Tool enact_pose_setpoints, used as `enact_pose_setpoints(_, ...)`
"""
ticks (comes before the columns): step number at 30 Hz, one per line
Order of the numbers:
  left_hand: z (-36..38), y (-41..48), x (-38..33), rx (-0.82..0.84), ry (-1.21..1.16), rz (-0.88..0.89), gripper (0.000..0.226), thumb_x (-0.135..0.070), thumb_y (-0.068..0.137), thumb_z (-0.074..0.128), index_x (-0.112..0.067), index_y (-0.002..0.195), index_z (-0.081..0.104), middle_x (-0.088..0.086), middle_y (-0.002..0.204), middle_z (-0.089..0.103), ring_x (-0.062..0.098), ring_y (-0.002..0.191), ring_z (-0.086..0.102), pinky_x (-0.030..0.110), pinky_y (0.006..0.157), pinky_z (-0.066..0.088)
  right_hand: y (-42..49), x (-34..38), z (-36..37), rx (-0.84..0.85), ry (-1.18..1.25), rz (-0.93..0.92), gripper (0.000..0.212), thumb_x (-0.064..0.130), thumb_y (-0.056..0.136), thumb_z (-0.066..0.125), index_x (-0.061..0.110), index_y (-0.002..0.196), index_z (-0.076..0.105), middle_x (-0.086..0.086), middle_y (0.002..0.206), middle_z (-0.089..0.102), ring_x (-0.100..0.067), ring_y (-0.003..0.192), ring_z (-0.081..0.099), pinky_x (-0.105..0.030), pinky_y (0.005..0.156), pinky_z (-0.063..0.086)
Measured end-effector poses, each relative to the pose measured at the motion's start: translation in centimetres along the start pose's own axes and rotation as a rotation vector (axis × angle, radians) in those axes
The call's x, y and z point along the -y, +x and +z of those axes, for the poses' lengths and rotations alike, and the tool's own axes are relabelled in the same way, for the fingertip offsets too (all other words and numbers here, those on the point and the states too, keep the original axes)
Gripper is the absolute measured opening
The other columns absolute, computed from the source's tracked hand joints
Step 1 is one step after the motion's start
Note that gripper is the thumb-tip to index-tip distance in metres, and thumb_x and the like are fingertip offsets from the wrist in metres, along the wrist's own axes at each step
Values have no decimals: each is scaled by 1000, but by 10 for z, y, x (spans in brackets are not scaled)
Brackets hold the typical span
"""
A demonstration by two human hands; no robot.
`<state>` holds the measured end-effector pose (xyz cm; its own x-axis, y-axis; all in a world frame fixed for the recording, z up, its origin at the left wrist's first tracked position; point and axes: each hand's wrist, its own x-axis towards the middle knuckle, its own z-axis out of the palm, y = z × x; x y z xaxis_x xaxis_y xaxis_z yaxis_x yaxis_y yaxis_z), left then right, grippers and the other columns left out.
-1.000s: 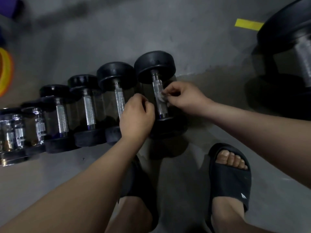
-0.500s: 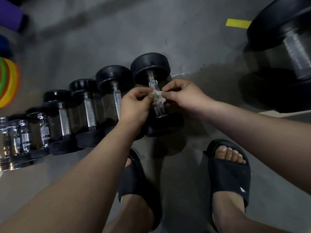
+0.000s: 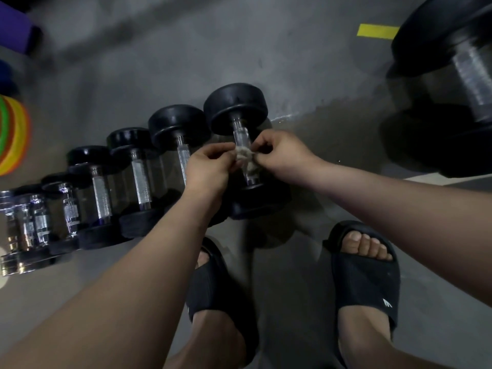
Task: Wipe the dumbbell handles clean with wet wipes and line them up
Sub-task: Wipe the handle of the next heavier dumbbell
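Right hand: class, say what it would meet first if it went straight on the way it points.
The right hand would probably meet the handle of the row's rightmost dumbbell, just past the wipe it pinches, then the left hand. Depth is unclear; it might pass above.

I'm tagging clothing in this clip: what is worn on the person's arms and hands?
Nothing that shows. The left forearm and right forearm are bare, with no sleeve in view. The left hand and right hand wear no gloves; no watch, bracelet or ring shows.
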<state>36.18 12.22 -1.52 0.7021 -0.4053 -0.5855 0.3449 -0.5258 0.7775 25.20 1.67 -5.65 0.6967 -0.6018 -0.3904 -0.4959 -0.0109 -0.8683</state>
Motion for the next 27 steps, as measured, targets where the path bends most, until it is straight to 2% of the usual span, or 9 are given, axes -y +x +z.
enact_pose_setpoints(4,-13,9,5,-132,304,86,11,-15,88,70,-25,89,76,-3,87,76,11,81,74,31,81,61,6,-2,-3,-46,189,190,9,12,90,69,20,91,71,3,82,71,-10,72,67,-18,63,55)
enact_pose_setpoints(6,-15,9,5,-137,420,105,12,-17,89,68,-26,89,74,-7,87,74,9,82,71,25,76,58,8,0,0,-37,309,258,10,11,88,73,20,89,68,-2,83,70,-17,71,68,-26,63,58)
enact_pose_setpoints(8,-12,7,5,-120,581,184,12,-17,90,65,-25,92,73,-7,91,72,10,87,68,20,73,52,10,-1,5,-63,286,231,16,10,85,75,21,84,64,-2,79,67,-18,68,66,-32,64,58)
enact_pose_setpoints(10,-8,4,5,-115,689,275,16,-16,89,61,-23,94,75,-5,94,72,11,90,67,23,79,52,11,-3,9,-85,194,192,15,10,84,74,21,78,65,1,72,67,-16,65,64,-32,65,56)
enact_pose_setpoints(14,2,6,8,-79,604,193,19,-37,88,68,-21,94,75,-8,88,73,10,85,68,33,84,57,11,-5,10,-90,176,194,12,13,85,74,21,77,69,8,62,64,-4,53,57,-22,55,48)
enact_pose_setpoints(18,9,12,16,-82,577,172,28,-43,80,80,-19,93,70,-6,86,71,10,82,68,35,82,57,2,-7,4,-20,133,151,4,16,89,74,19,87,74,8,73,70,2,60,62,-13,59,49)
enact_pose_setpoints(22,9,22,21,-121,520,155,23,-40,80,80,-20,85,70,-5,80,72,14,77,70,40,80,59,-17,-11,-4,-21,-210,74,19,30,92,64,15,85,70,1,76,68,-20,74,64,-32,66,51)
enact_pose_setpoints(24,6,26,21,-152,513,148,22,-40,81,78,-20,81,68,-4,77,72,15,74,70,42,77,60,-34,-12,-4,-36,-335,61,31,41,93,60,13,80,61,0,74,62,-25,74,59,-34,62,41)
enact_pose_setpoints(27,5,29,20,-162,545,146,20,-39,81,78,-21,81,68,-5,76,72,15,72,70,39,74,60,-46,-13,2,-35,-373,19,31,39,98,51,12,85,55,-11,87,66,-35,84,58,-36,65,36)
